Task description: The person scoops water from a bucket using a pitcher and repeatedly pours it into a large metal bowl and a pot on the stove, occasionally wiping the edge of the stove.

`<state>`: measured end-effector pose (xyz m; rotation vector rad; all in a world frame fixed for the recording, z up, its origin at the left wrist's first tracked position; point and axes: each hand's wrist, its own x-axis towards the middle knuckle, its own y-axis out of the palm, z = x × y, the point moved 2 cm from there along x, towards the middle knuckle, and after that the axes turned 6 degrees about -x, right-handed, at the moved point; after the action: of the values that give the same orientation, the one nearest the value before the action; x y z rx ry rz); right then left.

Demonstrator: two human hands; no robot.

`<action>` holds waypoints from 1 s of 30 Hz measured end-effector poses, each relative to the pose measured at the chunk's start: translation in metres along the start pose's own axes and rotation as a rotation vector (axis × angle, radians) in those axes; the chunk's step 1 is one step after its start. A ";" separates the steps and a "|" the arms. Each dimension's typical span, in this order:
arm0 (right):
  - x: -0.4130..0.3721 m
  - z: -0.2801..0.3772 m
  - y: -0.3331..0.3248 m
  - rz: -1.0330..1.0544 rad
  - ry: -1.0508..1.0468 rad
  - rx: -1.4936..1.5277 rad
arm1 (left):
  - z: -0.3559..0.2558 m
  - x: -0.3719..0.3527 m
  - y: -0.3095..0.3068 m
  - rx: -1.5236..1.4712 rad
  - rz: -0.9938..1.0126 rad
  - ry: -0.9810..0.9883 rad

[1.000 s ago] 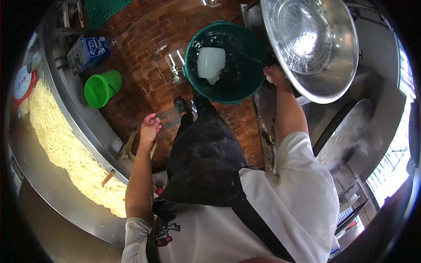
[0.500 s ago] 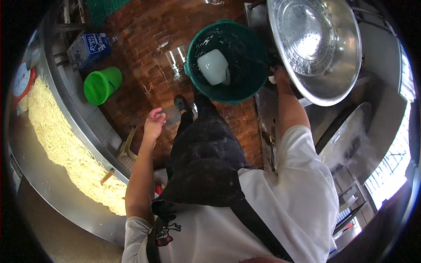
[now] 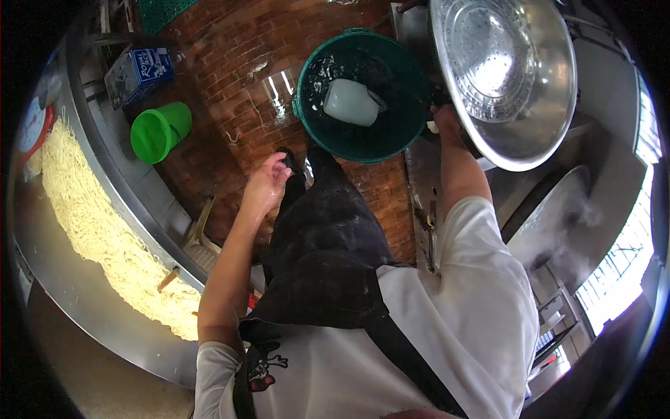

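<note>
My left hand point(image 3: 268, 183) hangs in front of the black apron point(image 3: 324, 244), its fingers loosely curled apart with nothing in them. On the right side, my right hand point(image 3: 445, 120) reaches to the near side of a big metal basin point(image 3: 548, 105); its fingers are dark and partly hidden at the basin's edge, beside something small and white. What that hand grips cannot be made out. Between the hands, farther forward, a dark green tub point(image 3: 328, 143) stands on the floor with a white pitcher point(image 3: 351, 103) lying in it.
Yellow noodles point(image 3: 98, 216) lie along a metal counter point(image 3: 84, 307) at the left, near a red scale point(image 3: 35, 126). A bright green bucket point(image 3: 160, 133) and a blue box point(image 3: 150, 66) are on that side. Steam rises from a large round pan point(image 3: 551, 216) at the right.
My left hand has moved forward and to the right, closer to the tub. The white pitcher has shifted and turned inside the tub. My right hand stays by the basin.
</note>
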<state>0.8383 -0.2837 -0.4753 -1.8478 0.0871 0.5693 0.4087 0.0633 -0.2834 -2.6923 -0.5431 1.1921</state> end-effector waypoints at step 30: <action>-0.015 0.043 0.017 0.159 -0.463 -0.430 | -0.027 -0.045 -0.024 0.261 -0.241 0.344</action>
<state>0.8053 -0.2540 -0.4940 -2.0785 -0.2151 1.1868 0.3943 0.0684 -0.2274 -2.4473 -0.5906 0.6669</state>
